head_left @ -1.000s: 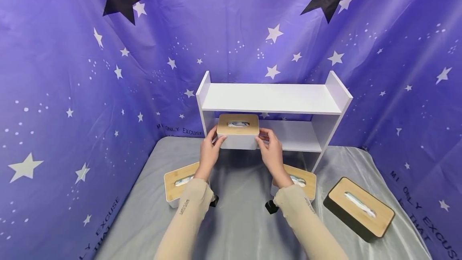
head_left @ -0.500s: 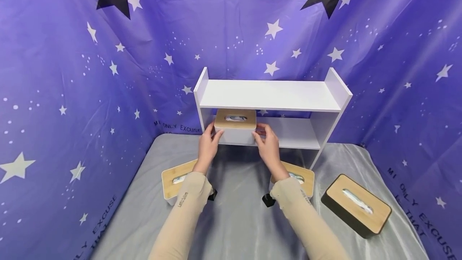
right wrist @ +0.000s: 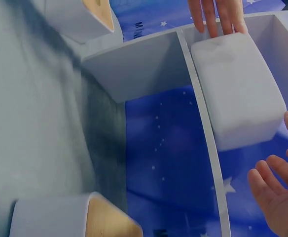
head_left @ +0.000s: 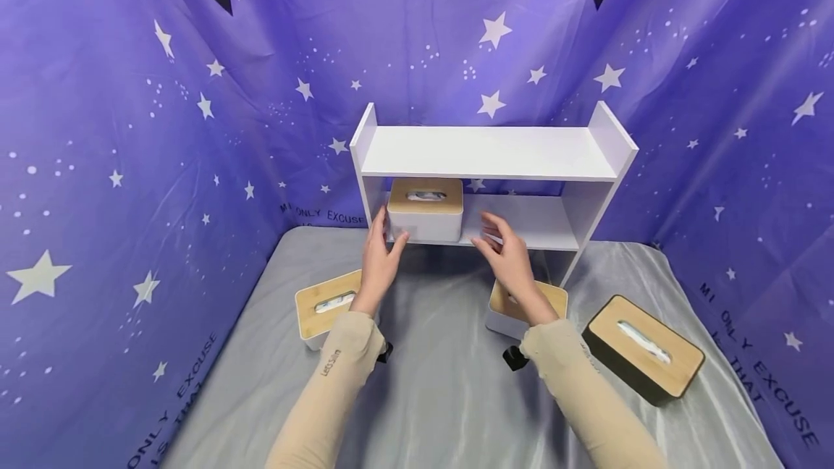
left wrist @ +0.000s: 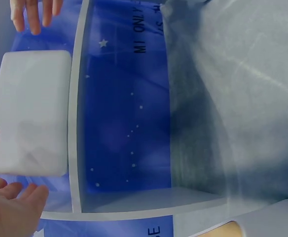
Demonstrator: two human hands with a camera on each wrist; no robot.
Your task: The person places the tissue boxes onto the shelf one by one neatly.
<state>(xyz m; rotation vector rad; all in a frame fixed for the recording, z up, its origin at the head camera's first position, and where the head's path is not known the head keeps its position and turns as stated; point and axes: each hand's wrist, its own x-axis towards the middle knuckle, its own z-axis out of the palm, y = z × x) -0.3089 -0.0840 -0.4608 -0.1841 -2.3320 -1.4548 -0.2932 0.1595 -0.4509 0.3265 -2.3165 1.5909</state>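
Box (head_left: 426,227) on shelf (head_left: 521,221), lid (head_left: 426,206) in head view only

On both forearms, long close-fitting sleeves were worn. The left sleeve (head_left: 313,400) and the right sleeve (head_left: 602,396) were both made up in plain pale beige cloth, by which the forearms were covered as far as the wrists. Each was finished in a softly waved edge, seen at the left cuff (head_left: 358,333) and the right cuff (head_left: 546,339). Near the left one, small dark lettering (head_left: 330,362) was printed along the cloth, apparently "Let's Slim"; a fainter print (head_left: 589,358) was carried on the other, too small to be read. Beside each cuff's inner edge a small black block was seen, one at the left wrist (head_left: 386,352), one at the right (head_left: 515,358). The left hand (head_left: 379,260) and right hand (head_left: 511,259) were left bare.
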